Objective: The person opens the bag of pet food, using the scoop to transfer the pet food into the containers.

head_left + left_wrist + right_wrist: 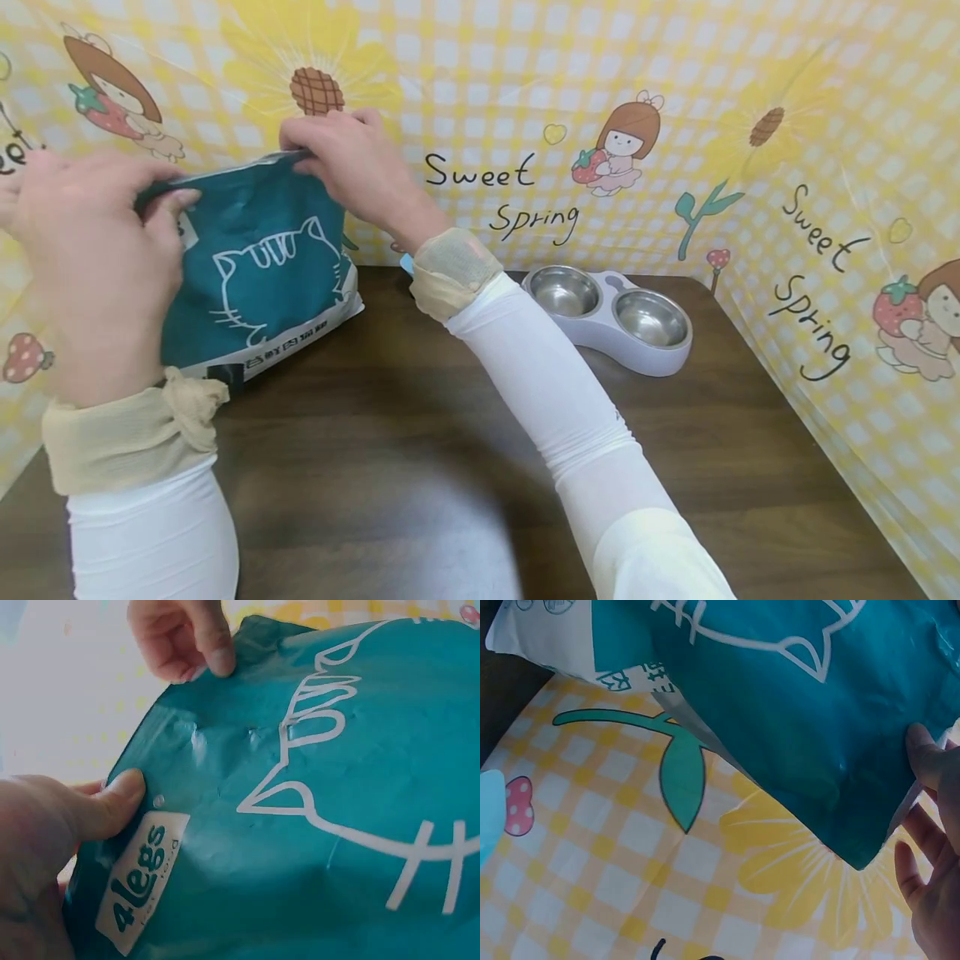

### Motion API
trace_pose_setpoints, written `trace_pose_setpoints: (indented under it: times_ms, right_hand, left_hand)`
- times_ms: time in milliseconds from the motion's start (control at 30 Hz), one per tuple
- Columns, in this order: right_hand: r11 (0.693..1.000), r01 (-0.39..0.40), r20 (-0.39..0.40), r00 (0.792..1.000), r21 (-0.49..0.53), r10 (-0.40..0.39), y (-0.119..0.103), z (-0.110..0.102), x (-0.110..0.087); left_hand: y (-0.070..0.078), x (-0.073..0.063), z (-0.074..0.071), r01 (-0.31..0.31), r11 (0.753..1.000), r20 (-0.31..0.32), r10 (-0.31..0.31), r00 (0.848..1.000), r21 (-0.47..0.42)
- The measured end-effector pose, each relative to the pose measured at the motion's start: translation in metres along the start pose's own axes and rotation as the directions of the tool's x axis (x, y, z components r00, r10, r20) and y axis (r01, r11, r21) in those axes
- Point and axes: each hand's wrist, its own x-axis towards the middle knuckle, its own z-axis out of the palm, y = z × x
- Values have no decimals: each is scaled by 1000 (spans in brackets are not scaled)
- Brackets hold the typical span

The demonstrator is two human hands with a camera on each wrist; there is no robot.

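Note:
A teal pet food bag (277, 242) with a white cat outline and a pale lower band stands upright at the back left of the table. At its top left corner, my left hand (105, 258) pinches the edge, the thumb on the front face. My right hand (367, 171) pinches the top edge near the opposite corner. In the left wrist view, a white "4Legs" label (142, 885) sits beside the left thumb. The right wrist view has the right thumb (924, 754) pressed on the bag's front, fingers behind the edge.
A pale double-bowl stand (637, 357) with two round steel bowls (652, 318) is on the wooden table (390, 467), right of the bag. Behind my right wrist a light blue object (407, 263) shows partly. Yellow checked cloth (480, 100) hangs along the back and sides.

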Motion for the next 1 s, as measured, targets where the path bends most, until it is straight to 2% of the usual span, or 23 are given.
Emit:
trace_pose_setpoints:
  times_ms: [67,167,267,300,367,467,533,567,633,700,767,800,867,933,967,1000]
  right_hand:
    - [1000,-23,-15,1000,19,24,2,1,-1]
    - [996,-51,-35,998,71,54,4,2,-2]
    - [992,-42,-61,997,121,50,7,4,-4]
    - [990,-32,-72,997,138,42,8,4,-5]
    - [984,-9,-84,996,175,24,10,5,-7]
    - [965,-5,-102,994,262,33,13,7,-9]
    - [944,-35,-153,984,329,90,14,8,-13]
    - [926,-72,-183,972,370,148,15,9,-15]
    - [868,-169,-216,930,466,297,16,10,-20]
    - [781,-262,-185,883,567,431,17,10,-24]
    - [670,-358,-56,857,650,513,16,11,-25]
    - [624,-399,26,854,672,519,15,12,-24]
    - [559,-439,154,862,703,483,13,14,-21]
    - [489,-475,257,856,732,448,10,17,-18]
    - [456,-489,289,850,744,441,9,18,-17]
    - [417,-503,315,840,757,441,9,20,-16]
  left_hand:
    - [5,-1,2,21,1000,-27,-20,999,17]
    - [16,-3,2,54,991,4,-55,998,125]
    - [27,-5,7,8,982,69,-21,997,191]
    - [30,-5,10,-16,982,92,-1,996,186]
    - [36,-6,20,-60,990,96,48,994,129]
    - [41,-5,35,-64,996,38,62,997,60]
    - [42,-3,43,-54,998,-29,55,998,42]
    - [41,-2,46,-47,998,-64,49,997,36]
    - [40,0,52,-45,999,-116,48,992,29]
    - [38,2,55,-50,998,-136,53,989,26]
    - [38,4,56,-53,997,-132,60,989,56]
    - [38,5,55,-48,996,-116,57,992,79]
    - [40,9,51,-26,988,-58,36,998,150]
    - [44,17,43,-2,972,56,-11,998,234]
    - [47,22,39,9,962,136,-47,990,273]
    - [51,27,35,11,952,219,-82,972,307]
